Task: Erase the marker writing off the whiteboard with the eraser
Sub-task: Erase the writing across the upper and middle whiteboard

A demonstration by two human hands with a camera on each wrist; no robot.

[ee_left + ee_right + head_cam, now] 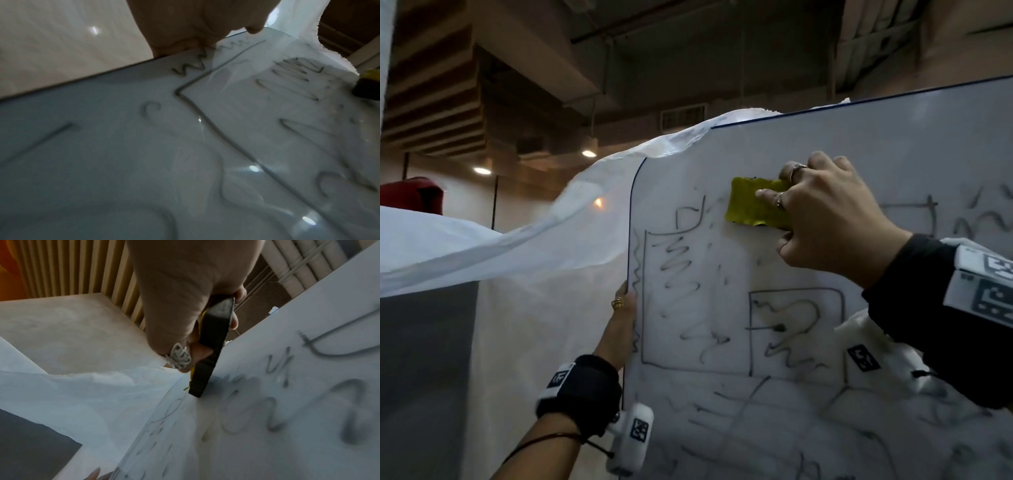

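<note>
My right hand gripped the eraser while my left hand clasped the whiteboard edge; hard strokes risked tilting it.

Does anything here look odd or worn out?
Yes: the yellow eraser in the right hand has ragged, chewed-looking edges, and the whiteboard near it shows grey smudges rather than clean surface. A loose white sheet drapes beside the board.
</note>
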